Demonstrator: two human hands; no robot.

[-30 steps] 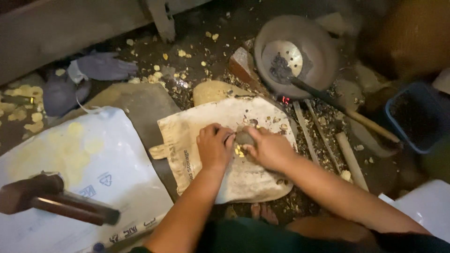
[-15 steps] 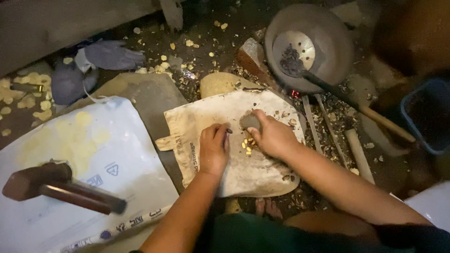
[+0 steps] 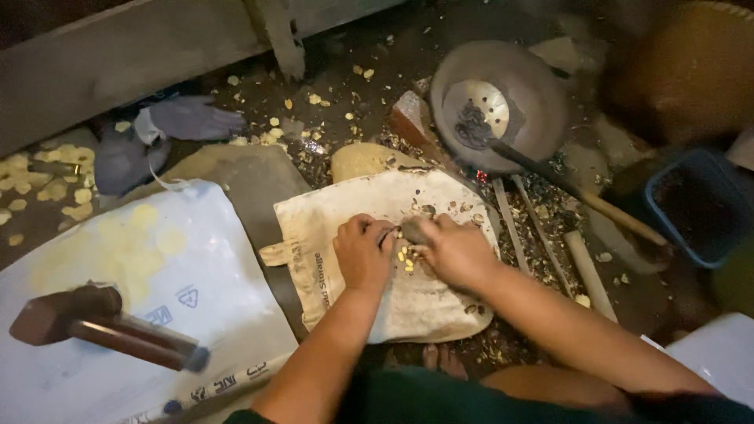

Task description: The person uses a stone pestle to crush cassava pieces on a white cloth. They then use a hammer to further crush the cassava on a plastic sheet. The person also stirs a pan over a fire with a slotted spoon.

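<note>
One cloth sack [image 3: 408, 298] lies flat under two hands, a left hand [image 3: 363, 255] and a right hand [image 3: 455, 251]. One small grey stone [image 3: 414, 229] sits in the right hand. One hammer [image 3: 94, 322] rests on one white plastic sheet [image 3: 157, 275]. One round metal pan [image 3: 503, 102] holds one ladle [image 3: 550, 173]. There is one blue tub [image 3: 699, 208]. The small yellow kernels [image 3: 405, 257] between the hands are too many and too blurred to count.

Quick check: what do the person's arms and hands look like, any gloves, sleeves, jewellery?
Both arms are bare to the frame edge, no sleeves showing. The left hand and right hand wear no gloves. No rings, watch or bands are visible, though the picture is dim and soft.
</note>
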